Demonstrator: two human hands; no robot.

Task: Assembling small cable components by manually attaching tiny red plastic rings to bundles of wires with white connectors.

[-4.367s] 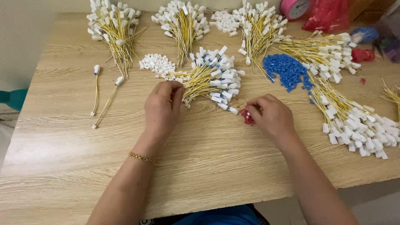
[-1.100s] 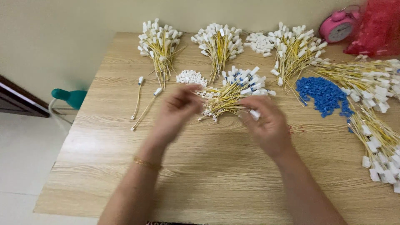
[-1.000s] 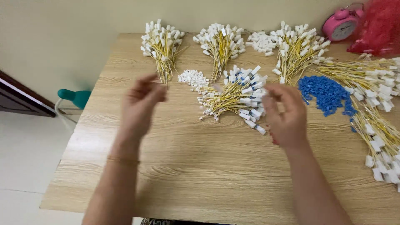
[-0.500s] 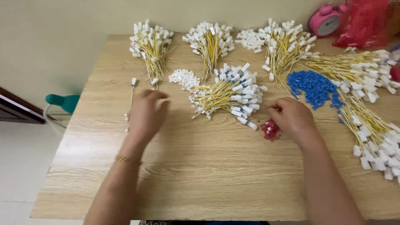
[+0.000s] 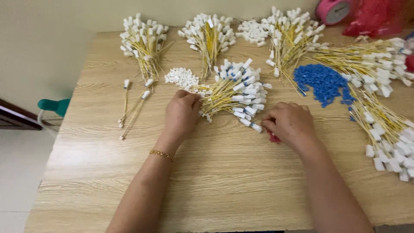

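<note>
A bundle of yellow wires with white connectors (image 5: 235, 92) lies at the table's middle. My left hand (image 5: 182, 113) rests at the bundle's left end, with its fingers curled down onto the wire tips beside a small heap of white pieces (image 5: 181, 77). My right hand (image 5: 291, 123) lies at the bundle's lower right. Its fingers are closed over a few small red pieces (image 5: 272, 138), and its fingertips are close to a white connector (image 5: 256, 127). What sits between the fingers is hidden.
More yellow wire bundles lie at the back (image 5: 144, 45), (image 5: 209, 36), (image 5: 291, 36) and along the right (image 5: 388, 129). A heap of blue pieces (image 5: 323, 82) lies right of centre. Two loose wires (image 5: 131, 108) lie at left. A pink round object (image 5: 334, 9) and a red bag (image 5: 373, 17) stand at the back right.
Both hands had lifted apart above the table. They have come down: the left onto the bundle's left end, the right onto the red pieces, which it now mostly covers.
</note>
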